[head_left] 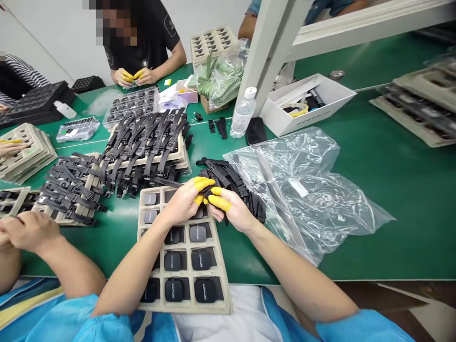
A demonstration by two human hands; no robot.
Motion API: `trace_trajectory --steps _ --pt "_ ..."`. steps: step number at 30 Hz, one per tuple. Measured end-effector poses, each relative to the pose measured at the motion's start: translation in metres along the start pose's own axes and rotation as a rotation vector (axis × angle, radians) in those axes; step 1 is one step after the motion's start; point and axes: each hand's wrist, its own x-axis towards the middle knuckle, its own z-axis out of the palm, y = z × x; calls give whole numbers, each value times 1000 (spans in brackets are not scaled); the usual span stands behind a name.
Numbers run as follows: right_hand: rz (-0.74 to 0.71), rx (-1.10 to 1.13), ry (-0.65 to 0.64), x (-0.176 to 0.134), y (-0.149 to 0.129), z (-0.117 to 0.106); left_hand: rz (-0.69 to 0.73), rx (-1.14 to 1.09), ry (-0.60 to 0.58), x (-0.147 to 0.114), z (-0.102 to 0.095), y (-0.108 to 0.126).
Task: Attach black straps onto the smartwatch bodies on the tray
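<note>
My left hand [187,199] and my right hand [230,205], with yellow finger cots on several fingers, meet over the top right of a beige tray. Both are closed on a small black watch part with a black watch strap [167,182] sticking out to the left; the fingers hide most of it. Below them, the beige tray [221,266] holds square black watch bodies [204,289] in its compartments. Right behind my right hand lies a heap of loose black watch straps [223,172].
Clear plastic bags [320,190] lie to the right. Stacked trays of strapped watches [142,142] stand at the back left. Behind are a bottle [244,114] and a white box [309,107]. A co-worker's hands [30,230] rest at the left; another person [142,52] works opposite.
</note>
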Motion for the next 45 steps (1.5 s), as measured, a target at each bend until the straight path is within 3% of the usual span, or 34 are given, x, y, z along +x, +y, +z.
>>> trace_trajectory --steps 6,14,19,22,25,31,40,45 --pt "-6 99 17 4 2 1 78 43 80 -1 1 -3" --pt "81 347 28 6 -4 7 66 129 120 -2 6 1" --pt "131 366 34 6 -7 4 12 54 -17 -7 -4 10" --pt "151 355 43 7 -7 3 -43 43 -17 -8 -7 13" --pt "181 343 48 7 -8 2 -89 159 13 -6 -4 16" --pt "244 300 47 7 -10 0 -80 402 -42 -5 1 18" --pt "130 215 62 2 -10 6 -91 29 64 -8 1 14" --pt "29 119 56 0 -11 2 -166 -168 309 -5 10 14"
